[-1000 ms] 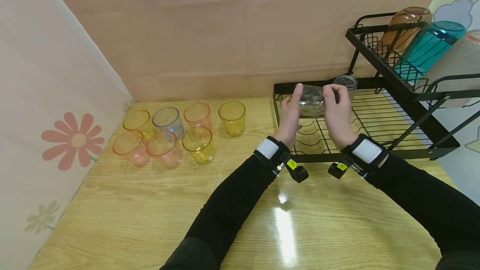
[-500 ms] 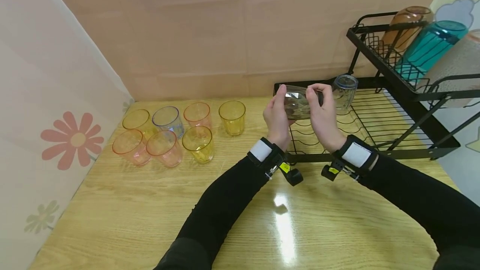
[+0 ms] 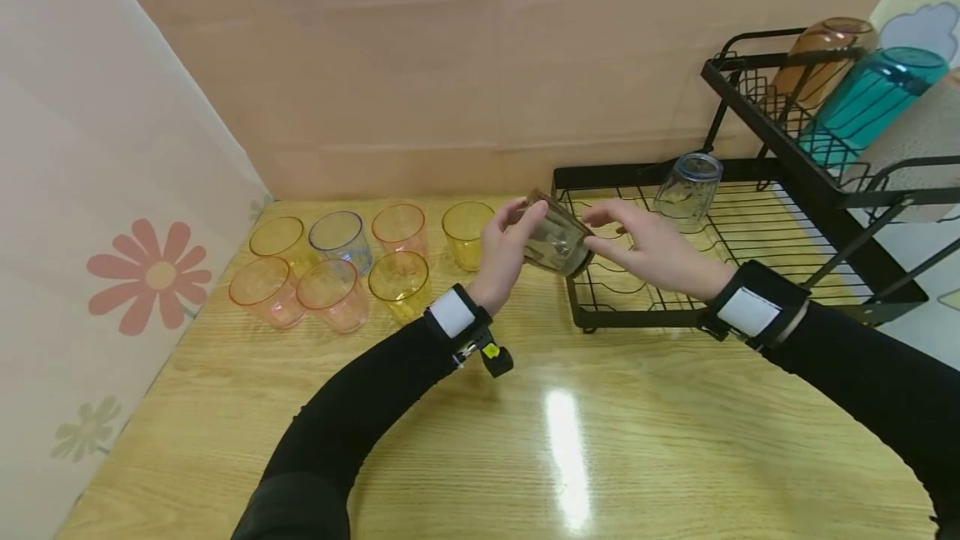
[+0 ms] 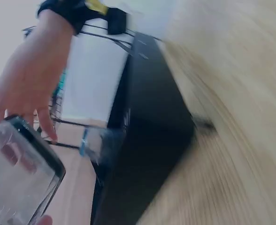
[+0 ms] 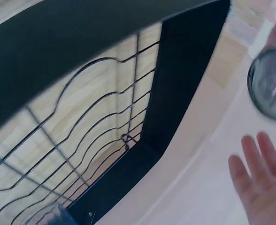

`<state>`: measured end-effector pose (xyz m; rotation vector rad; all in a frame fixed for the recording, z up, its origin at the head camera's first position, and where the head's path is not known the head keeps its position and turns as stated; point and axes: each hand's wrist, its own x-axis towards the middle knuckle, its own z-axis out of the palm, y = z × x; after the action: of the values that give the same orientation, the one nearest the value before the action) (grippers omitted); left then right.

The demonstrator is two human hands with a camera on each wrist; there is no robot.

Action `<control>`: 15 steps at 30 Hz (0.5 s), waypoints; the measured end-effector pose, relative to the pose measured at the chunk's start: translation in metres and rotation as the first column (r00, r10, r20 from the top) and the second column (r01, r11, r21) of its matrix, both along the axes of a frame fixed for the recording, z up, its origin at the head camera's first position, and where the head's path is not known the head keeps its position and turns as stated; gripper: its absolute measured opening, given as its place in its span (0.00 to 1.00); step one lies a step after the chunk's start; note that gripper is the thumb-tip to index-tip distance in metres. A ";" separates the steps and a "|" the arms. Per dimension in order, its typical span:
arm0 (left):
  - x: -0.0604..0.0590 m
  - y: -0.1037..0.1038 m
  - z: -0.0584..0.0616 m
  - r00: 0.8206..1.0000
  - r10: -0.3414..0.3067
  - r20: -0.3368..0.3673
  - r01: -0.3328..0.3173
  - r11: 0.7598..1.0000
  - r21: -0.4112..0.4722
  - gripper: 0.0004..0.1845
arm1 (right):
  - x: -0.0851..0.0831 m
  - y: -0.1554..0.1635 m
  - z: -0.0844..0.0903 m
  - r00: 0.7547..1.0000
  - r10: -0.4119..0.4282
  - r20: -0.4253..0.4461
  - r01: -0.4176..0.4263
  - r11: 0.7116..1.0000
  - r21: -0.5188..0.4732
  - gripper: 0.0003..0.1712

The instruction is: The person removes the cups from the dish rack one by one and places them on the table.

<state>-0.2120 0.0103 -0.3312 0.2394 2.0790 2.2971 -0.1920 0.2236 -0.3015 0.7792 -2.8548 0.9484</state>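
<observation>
Gray glass (image 3: 558,240): held up off the table (image 3: 645,440), tilted, just beside the left end of the wire rack (image 3: 652,318). I can't tell which end is its mouth.
Left hand (image 3: 504,252): fingers and thumb wrapped about the gray glass; I judge it bears the weight alone.
Right hand (image 3: 660,248): fingers stretched out, no grasp round anything. My right wrist feed shows a gap between fingertips and glass; whether the thumb touches, I can't tell.
Smooth wall: main worry. One-sided hold on slick, slanted glass; a loosened thumb could let it slide out, far end first.
Rack rim: close by. A low swing to the right could clip glass on metal and chip it; clearance unclear from my head feed.
Nearest yellow glass (image 3: 461,242): partly behind the left hand. Drifting left with eyes on the gray one, knuckles could tip it into the front yellow glass (image 3: 399,286).
Blue-tinted glass (image 3: 688,194): on the lower tier, beyond the right hand. Careless reaching back could topple it.
Upper tier: brown vessel (image 3: 821,65) and teal vessel (image 3: 870,107) lean there; a jolt to the frame could shift both.
</observation>
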 end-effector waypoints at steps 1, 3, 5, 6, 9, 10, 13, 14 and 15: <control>0.000 -0.007 -0.001 1.000 -0.019 -0.020 0.018 0.998 -0.058 0.29 | 0.001 0.001 0.000 1.000 0.024 0.009 -0.024 0.999 0.036 0.25; 0.001 -0.019 -0.002 0.997 -0.062 -0.056 0.051 0.984 -0.169 0.29 | 0.004 0.003 -0.002 0.998 0.057 0.019 -0.059 0.992 0.113 0.27; 0.002 -0.031 -0.003 0.992 -0.101 -0.075 0.077 0.958 -0.278 0.31 | 0.007 0.005 -0.004 0.994 0.104 0.018 -0.105 0.978 0.179 0.29; 0.003 -0.036 -0.003 0.990 -0.114 -0.080 0.081 0.937 -0.339 0.32 | 0.009 0.006 -0.004 0.992 0.125 0.009 -0.125 0.971 0.206 0.30; 0.006 -0.049 -0.002 0.982 -0.164 -0.094 0.096 0.861 -0.500 0.35 | 0.013 0.007 -0.007 0.983 0.179 -0.037 -0.161 0.946 0.281 0.30; 0.007 -0.052 -0.002 0.978 -0.182 -0.099 0.099 0.829 -0.551 0.37 | 0.015 0.008 -0.008 0.979 0.196 -0.053 -0.172 0.939 0.299 0.31; 0.009 -0.060 -0.005 0.969 -0.222 -0.112 0.087 0.724 -0.684 0.40 | 0.019 0.009 -0.010 0.970 0.220 -0.105 -0.172 0.924 0.342 0.32; 0.009 -0.062 -0.006 0.965 -0.233 -0.120 0.077 0.689 -0.721 0.40 | 0.020 0.010 -0.011 0.968 0.224 -0.115 -0.171 0.920 0.352 0.33; 0.009 -0.064 -0.008 0.962 -0.242 -0.124 0.070 0.659 -0.749 0.41 | 0.020 0.011 -0.011 0.967 0.227 -0.119 -0.171 0.917 0.361 0.33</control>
<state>-0.2030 -0.0532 -0.3390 0.6118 2.7558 1.1914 -0.1717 0.2342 -0.3128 1.1379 -2.8741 0.3657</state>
